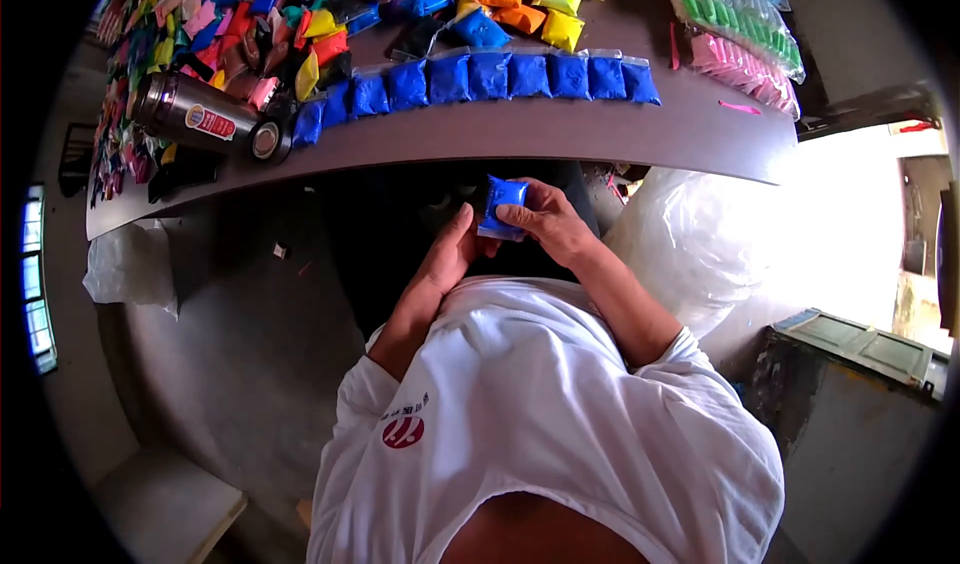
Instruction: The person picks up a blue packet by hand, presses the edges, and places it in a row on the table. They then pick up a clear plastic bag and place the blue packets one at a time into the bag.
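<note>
A small clear bag filled with blue material (503, 197) is held in front of my waist, below the table edge. My right hand (552, 222) grips it from the right, with the thumb across its front and the fingers behind. On the other side, my left hand (452, 252) has its thumb raised beside the bag and its fingers curled under the lower edge, partly hidden. Along the table's near edge lies a row of similar blue bags (470, 79), side by side.
The table (600, 134) bears a heap of mixed coloured bags (270, 34) at left and a steel thermos (195, 114) lying on its side. Stacked strips of pink, green and clear packets (745, 69) lie at right. A large plastic sack (690, 234) stands below.
</note>
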